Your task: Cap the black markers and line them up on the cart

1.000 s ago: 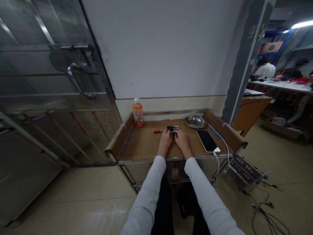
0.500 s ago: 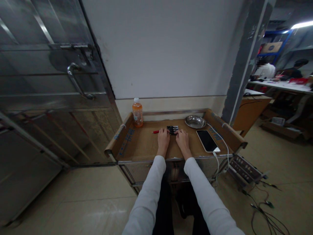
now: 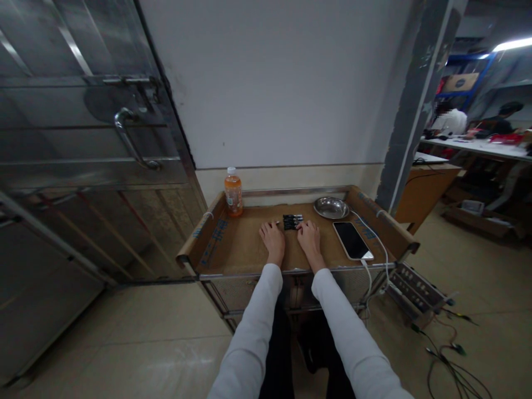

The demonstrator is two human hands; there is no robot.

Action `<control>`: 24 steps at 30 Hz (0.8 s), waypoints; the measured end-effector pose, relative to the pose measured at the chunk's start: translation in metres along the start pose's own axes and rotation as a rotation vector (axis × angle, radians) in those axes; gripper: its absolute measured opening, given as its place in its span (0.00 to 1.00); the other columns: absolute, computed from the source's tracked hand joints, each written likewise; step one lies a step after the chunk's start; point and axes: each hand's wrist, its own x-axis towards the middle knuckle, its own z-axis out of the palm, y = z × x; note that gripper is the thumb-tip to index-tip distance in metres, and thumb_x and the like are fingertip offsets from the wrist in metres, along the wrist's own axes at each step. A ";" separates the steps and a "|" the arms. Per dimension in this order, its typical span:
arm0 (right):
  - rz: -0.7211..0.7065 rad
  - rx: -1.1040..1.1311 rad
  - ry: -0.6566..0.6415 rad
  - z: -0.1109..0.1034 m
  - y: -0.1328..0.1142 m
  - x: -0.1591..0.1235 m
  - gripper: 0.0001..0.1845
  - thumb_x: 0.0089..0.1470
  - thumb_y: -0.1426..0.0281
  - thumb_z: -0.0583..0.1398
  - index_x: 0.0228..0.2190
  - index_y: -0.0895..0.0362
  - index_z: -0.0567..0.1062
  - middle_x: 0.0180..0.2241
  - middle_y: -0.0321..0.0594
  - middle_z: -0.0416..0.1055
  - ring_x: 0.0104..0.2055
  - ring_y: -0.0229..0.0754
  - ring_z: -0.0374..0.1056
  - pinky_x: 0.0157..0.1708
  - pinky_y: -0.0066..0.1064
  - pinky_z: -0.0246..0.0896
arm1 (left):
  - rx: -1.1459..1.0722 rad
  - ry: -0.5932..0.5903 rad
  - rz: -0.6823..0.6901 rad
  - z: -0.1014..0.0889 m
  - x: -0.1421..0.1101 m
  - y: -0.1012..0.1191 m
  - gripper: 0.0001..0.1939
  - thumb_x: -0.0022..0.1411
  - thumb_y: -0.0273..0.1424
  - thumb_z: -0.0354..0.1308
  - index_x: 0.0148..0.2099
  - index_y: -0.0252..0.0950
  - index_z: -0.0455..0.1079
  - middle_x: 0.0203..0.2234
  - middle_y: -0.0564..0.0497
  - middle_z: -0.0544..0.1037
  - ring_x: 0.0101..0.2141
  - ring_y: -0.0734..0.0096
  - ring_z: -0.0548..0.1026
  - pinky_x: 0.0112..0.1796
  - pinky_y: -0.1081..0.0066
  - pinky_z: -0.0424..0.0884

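Observation:
Several black pens (image 3: 291,222) lie side by side in a small stack on the cardboard-lined cart top (image 3: 245,249). My left hand (image 3: 272,241) is just left of them, fingers bent down over the red pen. Only a small pale tip (image 3: 277,222) shows past the fingers; the rest is hidden. My right hand (image 3: 309,239) rests at the right ends of the black pens, its curled fingertips against them. The grip of the thumb there is partly hidden.
A bottle of orange drink (image 3: 233,194) stands at the back left. A round steel dish (image 3: 331,208) sits at the back right, with a phone (image 3: 353,241) on a white cable (image 3: 384,252) in front. Raised cardboard sides (image 3: 203,235) edge the cart. Equipment and wires lie on the floor, right.
My left hand has moved left, away from the black pens and onto the red pen, which it now covers. My hands are further apart, and the black pens show more fully. My right hand shifted slightly right.

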 end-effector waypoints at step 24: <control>-0.189 0.295 0.002 0.015 0.003 0.003 0.16 0.55 0.77 0.50 0.43 0.61 0.71 0.44 0.51 0.70 0.47 0.44 0.65 0.50 0.36 0.60 | -0.626 -0.070 0.408 -0.008 0.003 0.011 0.19 0.62 0.29 0.57 0.54 0.37 0.59 0.47 0.44 0.69 0.45 0.69 0.73 0.48 0.66 0.72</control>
